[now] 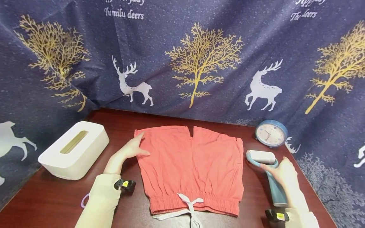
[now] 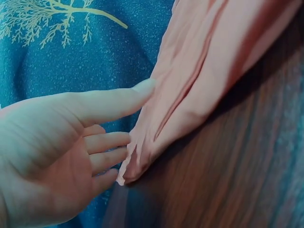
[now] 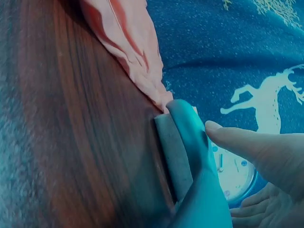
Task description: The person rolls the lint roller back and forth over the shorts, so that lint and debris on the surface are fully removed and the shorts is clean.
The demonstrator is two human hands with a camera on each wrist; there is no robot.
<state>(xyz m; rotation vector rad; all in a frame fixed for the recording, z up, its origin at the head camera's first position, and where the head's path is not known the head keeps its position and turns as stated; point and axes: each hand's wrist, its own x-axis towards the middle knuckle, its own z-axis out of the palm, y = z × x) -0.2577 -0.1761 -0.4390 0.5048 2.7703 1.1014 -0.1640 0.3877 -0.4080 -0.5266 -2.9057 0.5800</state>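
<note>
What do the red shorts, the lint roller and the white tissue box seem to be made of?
Red shorts: matte cloth, perhaps cotton, given soft creases and gathers.
Lint roller: smooth blue handle, probably plastic from its moulded curve; the white roll may be paper, judging by its plain surface.
White tissue box: likely hard plastic, satin, with smooth rounded corners.

From above, your head camera faces forward and down; wrist cameras look closely past your left hand (image 2: 61, 147) and right hand (image 3: 278, 156), sharing the shorts (image 1: 171, 161).

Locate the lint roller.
In the head view, the lint roller lies at the right of the table, by the right hand, in front of the blue-rimmed clock.
</note>
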